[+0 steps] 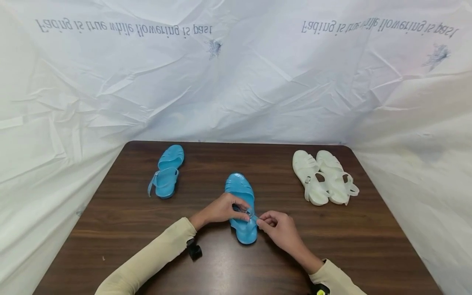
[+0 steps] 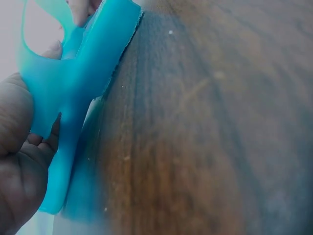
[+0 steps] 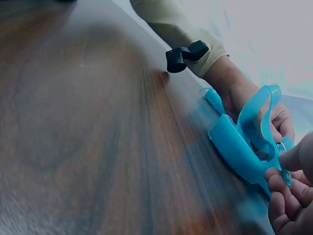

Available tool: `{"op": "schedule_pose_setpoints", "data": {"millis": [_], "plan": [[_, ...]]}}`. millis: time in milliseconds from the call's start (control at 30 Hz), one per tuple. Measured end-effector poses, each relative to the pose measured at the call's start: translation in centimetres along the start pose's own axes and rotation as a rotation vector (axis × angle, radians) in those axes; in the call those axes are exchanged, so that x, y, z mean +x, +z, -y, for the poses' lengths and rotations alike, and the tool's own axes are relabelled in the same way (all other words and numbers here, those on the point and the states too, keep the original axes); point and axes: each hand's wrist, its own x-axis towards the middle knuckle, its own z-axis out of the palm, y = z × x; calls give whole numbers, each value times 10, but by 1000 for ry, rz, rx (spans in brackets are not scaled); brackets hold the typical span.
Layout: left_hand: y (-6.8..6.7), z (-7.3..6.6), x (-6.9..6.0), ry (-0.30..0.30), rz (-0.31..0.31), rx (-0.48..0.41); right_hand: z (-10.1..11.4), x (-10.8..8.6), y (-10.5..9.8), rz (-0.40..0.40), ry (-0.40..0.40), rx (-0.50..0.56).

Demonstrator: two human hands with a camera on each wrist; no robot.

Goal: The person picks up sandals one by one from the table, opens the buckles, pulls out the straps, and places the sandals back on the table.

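Note:
A blue jelly sandal point(image 1: 239, 184) lies on the table in front of me, its toe pointing away. My left hand point(image 1: 225, 208) reaches over it from the left, with thumb and fingers gripping the sandal by its small metal buckle point(image 1: 249, 213). From the right, my right hand point(image 1: 282, 230) pinches the end of the ankle strap point(image 1: 254, 220) between thumb and fingers. In the right wrist view, the strap tip point(image 3: 286, 177) pokes out between the right thumb and fingers. The left wrist view shows the sandal's heel point(image 2: 110, 44) close up; the buckle is hidden there.
Another blue sandal point(image 1: 166, 182) lies at the back left, its strap loose to the side. A pair of white sandals point(image 1: 310, 176) stands at the back right. White printed sheeting point(image 1: 236, 82) hangs behind and beside the dark wooden table point(image 1: 121, 229).

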Motion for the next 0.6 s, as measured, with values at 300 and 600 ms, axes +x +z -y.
{"op": "schedule_pose_setpoints", "data": {"millis": [300, 600], "plan": [[2, 1, -1, 4, -7, -15, 3, 6, 4, -16, -15, -8], [1, -2, 0, 41, 65, 43, 9, 8, 4, 22, -68, -74]]}}
